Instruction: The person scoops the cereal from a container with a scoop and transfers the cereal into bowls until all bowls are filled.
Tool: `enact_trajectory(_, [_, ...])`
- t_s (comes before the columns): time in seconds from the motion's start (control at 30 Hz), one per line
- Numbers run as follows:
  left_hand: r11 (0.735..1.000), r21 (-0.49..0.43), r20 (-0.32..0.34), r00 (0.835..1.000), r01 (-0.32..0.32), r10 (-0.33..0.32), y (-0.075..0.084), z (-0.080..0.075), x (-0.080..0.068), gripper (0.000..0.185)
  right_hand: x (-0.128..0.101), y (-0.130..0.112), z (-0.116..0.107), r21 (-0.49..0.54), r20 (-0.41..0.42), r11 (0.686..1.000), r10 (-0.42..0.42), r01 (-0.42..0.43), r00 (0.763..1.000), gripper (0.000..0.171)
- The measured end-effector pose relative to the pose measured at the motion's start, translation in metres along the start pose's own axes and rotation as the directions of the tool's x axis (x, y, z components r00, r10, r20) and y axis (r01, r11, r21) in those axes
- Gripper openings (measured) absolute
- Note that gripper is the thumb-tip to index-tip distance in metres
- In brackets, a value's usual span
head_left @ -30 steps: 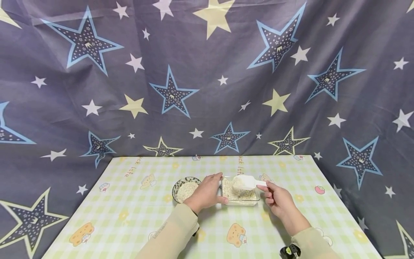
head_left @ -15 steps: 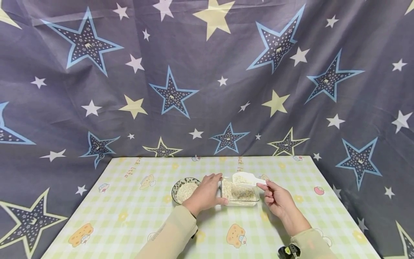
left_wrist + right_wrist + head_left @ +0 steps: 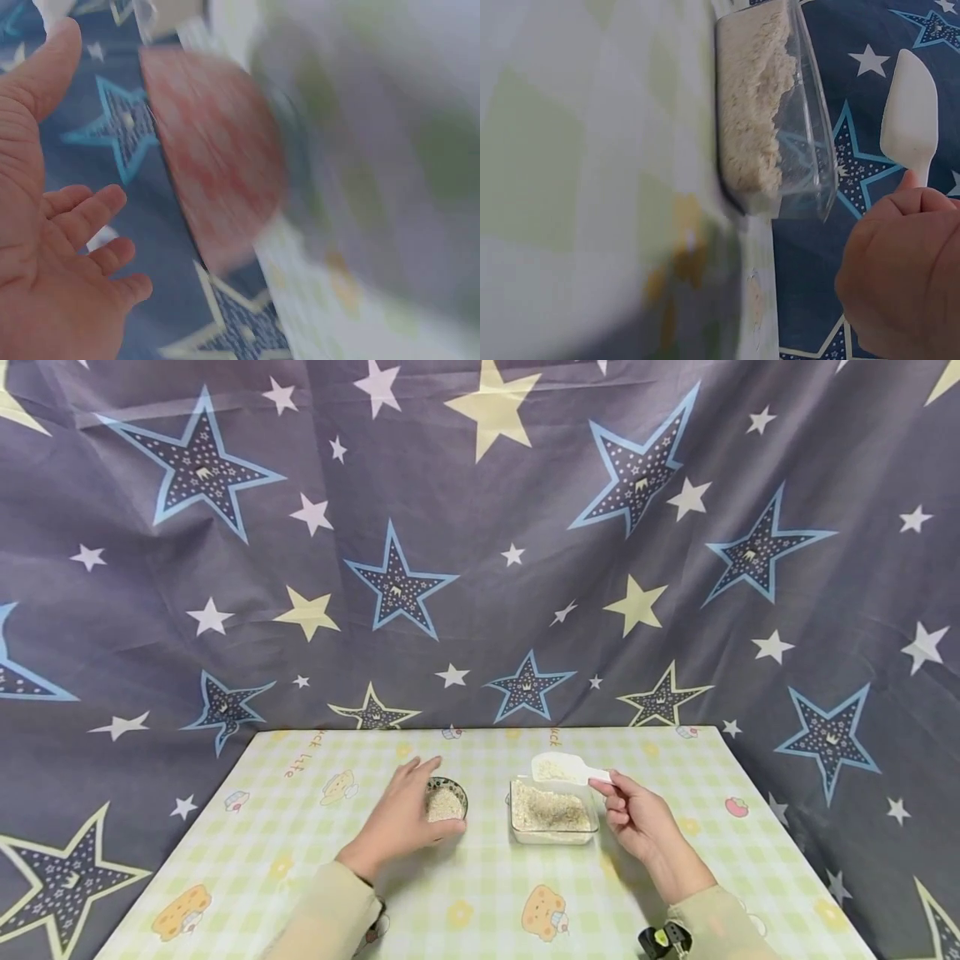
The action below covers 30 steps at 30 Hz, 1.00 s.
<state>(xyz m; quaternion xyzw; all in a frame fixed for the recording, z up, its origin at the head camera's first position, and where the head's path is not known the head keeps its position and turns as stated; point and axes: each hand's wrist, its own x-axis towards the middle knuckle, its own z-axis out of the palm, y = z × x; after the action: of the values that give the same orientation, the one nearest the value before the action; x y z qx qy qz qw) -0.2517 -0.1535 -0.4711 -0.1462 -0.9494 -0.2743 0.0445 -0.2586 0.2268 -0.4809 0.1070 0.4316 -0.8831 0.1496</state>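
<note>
While pinched by right hand (image 3: 637, 814) above clear box (image 3: 553, 835), white scoop (image 3: 566, 769) points left, lying flat; left hand (image 3: 401, 818) open beside bowl (image 3: 447, 802).

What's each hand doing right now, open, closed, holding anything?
Left hand: open, fingers spread, at the small bowl of grains, not gripping it.
Right hand: pinching the white scoop by its handle above the clear container.

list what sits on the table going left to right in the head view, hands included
left hand → small bowl of grain → clear container of grain → right hand, which pinches the white scoop's handle. The scoop hangs above the container's far edge, so it has no clear place in the order.
</note>
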Motion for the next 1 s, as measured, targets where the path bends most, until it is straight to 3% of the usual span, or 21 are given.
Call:
enact_trajectory(0.1, [0.999,0.002,-0.004,0.999,0.042,-0.042,-0.019,-0.005,-0.009,0.121,0.002,0.001,0.007,-0.006,0.019,1.0,-0.001,0.001,1.0,0.046])
enact_trajectory(0.27, [0.998,0.024,0.003,0.999,0.053,-0.053,-0.04,-0.003,-0.017,0.127,0.007,0.011,0.026,-0.036,0.032,0.999,-0.016,0.017,0.999,0.03])
enact_trajectory(0.4, [0.998,0.036,0.001,0.998,0.057,-0.057,-0.05,0.001,-0.02,0.128,0.013,0.024,0.042,-0.094,0.052,0.995,-0.026,0.031,0.998,0.042])
enact_trajectory(0.5, [0.997,0.023,0.002,0.997,0.071,-0.071,-0.052,0.005,-0.021,0.127,0.016,0.033,0.054,-0.132,0.068,0.99,-0.032,0.041,0.997,0.047])
enact_trajectory(0.73, [0.996,-0.025,0.004,0.996,0.086,-0.086,-0.049,0.007,-0.021,0.126,0.021,0.052,0.078,-0.219,0.074,0.974,-0.049,0.064,0.996,0.038])
enact_trajectory(1.0, [0.995,-0.054,0.002,0.996,0.085,-0.085,-0.048,0.007,-0.021,0.127,0.023,0.069,0.096,-0.395,0.071,0.912,-0.089,0.11,0.994,0.045])
